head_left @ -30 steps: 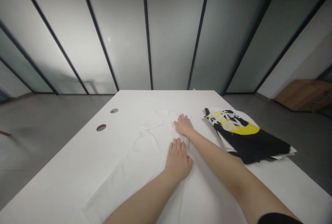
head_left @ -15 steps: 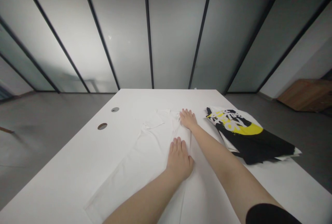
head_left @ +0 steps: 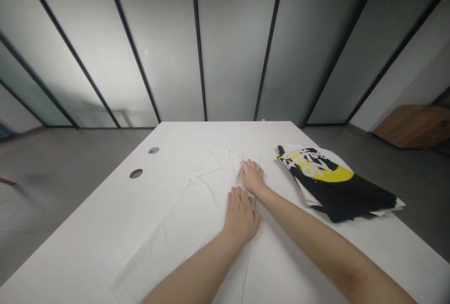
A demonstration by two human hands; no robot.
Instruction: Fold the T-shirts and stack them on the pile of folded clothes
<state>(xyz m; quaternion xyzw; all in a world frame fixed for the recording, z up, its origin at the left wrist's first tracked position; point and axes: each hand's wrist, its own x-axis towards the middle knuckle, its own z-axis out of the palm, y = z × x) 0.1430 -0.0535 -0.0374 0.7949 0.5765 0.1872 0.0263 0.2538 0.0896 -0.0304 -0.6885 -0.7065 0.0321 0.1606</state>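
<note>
A white garment (head_left: pixel 197 205) that looks like a T-shirt lies spread lengthwise before me, its sleeve and neck end at the far side. Palm down on its right part rests my left hand (head_left: pixel 241 217), fingers stretched forward and close together, holding nothing. Just beyond it, my right hand (head_left: pixel 253 177) touches the cloth near the upper right edge. Its fingers are slightly bent and apart from the thumb side; the fingertips' contact with the fabric is partly hidden. Small wrinkles run through the cloth beside these fingers.
A stack of folded shirts (head_left: pixel 337 186), the top one black, yellow and white, lies on the right side of the white table (head_left: pixel 116 229). Two round holes, one a cable hole (head_left: pixel 136 173), pierce the tabletop at left. Frosted glass panels (head_left: pixel 228 50) stand behind.
My right hand has drawn back a little toward me and its fingers have bent more. My left hand stays in place on the garment. The view has shifted slightly.
</note>
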